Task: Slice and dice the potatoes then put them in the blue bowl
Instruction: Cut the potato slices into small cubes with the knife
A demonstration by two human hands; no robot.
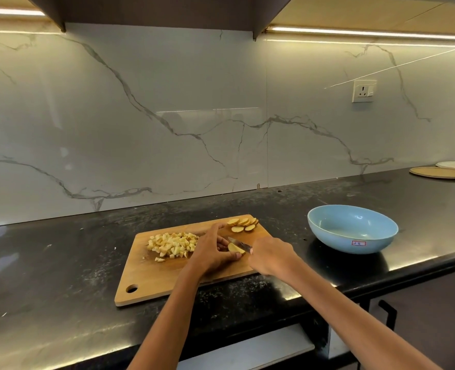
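You stand at a black stone counter that carries pale scuffs, backed by a white marble-veined wall with a socket on it and strip lights under the cabinets above. A wooden cutting board lies on the counter under both your hands.

Your left hand is curled, its thumb and fingers pinching a potato piece against the board. Your right hand is clenched around the handle of a knife, whose blade rests across that piece (the handle itself is hidden inside your fist).

Just left of your left hand lies a heap of diced potato. Beyond your hands, at the board's far edge, sits a row of potato slices. Right of your right hand, off the board, stands the blue bowl, with nothing seen inside.
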